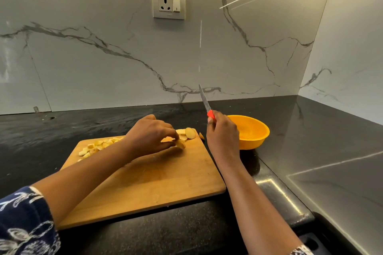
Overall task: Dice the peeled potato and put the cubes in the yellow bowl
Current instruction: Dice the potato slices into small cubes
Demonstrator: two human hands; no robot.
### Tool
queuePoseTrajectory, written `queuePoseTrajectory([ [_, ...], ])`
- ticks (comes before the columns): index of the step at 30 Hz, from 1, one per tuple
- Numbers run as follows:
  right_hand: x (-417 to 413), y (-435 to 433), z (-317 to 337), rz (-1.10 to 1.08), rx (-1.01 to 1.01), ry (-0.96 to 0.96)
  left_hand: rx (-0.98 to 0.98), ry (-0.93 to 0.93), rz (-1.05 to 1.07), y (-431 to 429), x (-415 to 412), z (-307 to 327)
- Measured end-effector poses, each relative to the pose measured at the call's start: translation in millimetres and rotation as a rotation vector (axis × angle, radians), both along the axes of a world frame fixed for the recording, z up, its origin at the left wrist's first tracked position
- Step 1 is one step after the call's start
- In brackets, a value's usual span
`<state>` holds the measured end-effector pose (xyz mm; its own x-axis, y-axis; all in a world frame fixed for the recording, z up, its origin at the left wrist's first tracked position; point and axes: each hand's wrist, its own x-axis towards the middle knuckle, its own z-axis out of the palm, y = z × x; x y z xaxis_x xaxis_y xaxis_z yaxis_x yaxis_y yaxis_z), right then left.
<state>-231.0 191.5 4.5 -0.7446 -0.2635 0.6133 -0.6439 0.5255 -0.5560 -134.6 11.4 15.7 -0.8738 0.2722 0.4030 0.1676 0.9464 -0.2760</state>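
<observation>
Yellow bowl (251, 130), red-handled knife (207, 105), grey-veined white wall (103, 58).

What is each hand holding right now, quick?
Left hand: shut, pinching a potato piece.
Right hand: shut around the knife, with the blade pointing up.

Knife handle (211, 114) mostly within right hand (222, 136)

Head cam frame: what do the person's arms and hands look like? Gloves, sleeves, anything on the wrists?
No gloves: left hand and right hand are bare, forearms too. The left sleeve is dark navy with a white looping print, ending near the elbow. The right sleeve shows only as a sliver of patterned cloth at the bottom edge. No watch or ring visible.
</observation>
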Motion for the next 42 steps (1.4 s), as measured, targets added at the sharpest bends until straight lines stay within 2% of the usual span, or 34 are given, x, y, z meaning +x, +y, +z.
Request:
queuePoseTrajectory([
  [3,-0.1,0.5,0.4,0.003,0.000,0.005,-0.055,-0.044,-0.013,-7.9,11.3,-2.1],
  [5,-0.3,2.4,1.6,0.002,-0.012,-0.001,-0.042,-0.109,0.053,-7.9,11.1,4.3],
  [7,-0.1,4.7,3.3,0.002,-0.032,-0.020,0.038,-0.173,0.095,-7.3,6.3,13.2],
  [11,-0.2,9.0,6.3,-0.012,-0.084,-0.038,0.272,-0.188,0.060,10.6,-25.0,28.1],
  [15,-1.3,11.8,7.9,-0.016,-0.144,-0.051,0.037,-0.303,0.146,41.4,-73.1,21.4],
  [17,-2.4,12.4,7.9,-0.022,-0.151,-0.049,-0.010,-0.372,0.174,47.7,-87.6,16.5],
  [22,-0.8,10.8,7.5,-0.009,-0.115,-0.019,0.213,-0.454,0.163,48.6,-100.2,14.5],
  [26,0.3,10.6,8.3,-0.004,-0.108,-0.008,0.329,-0.387,0.159,47.3,-98.7,17.5],
  [28,1.6,10.3,8.9,0.000,-0.103,0.005,0.501,-0.327,0.144,43.1,-88.7,29.0],
  [30,2.4,9.6,8.4,0.001,-0.096,0.015,0.588,-0.269,0.125,35.9,-68.4,43.8],
  [33,4.3,7.9,7.1,0.007,-0.105,0.015,0.589,-0.245,0.118,21.1,-20.6,54.0],
  [35,4.9,7.6,6.1,0.008,-0.089,0.005,0.595,-0.293,0.139,14.1,14.5,50.3],
  [39,20.5,7.2,5.0,0.046,0.094,-0.049,0.621,-0.362,0.210,11.6,73.9,23.9],
  [42,43.5,14.1,4.5,0.155,0.250,-0.089,0.583,-0.320,0.235,11.1,96.1,4.5],
])
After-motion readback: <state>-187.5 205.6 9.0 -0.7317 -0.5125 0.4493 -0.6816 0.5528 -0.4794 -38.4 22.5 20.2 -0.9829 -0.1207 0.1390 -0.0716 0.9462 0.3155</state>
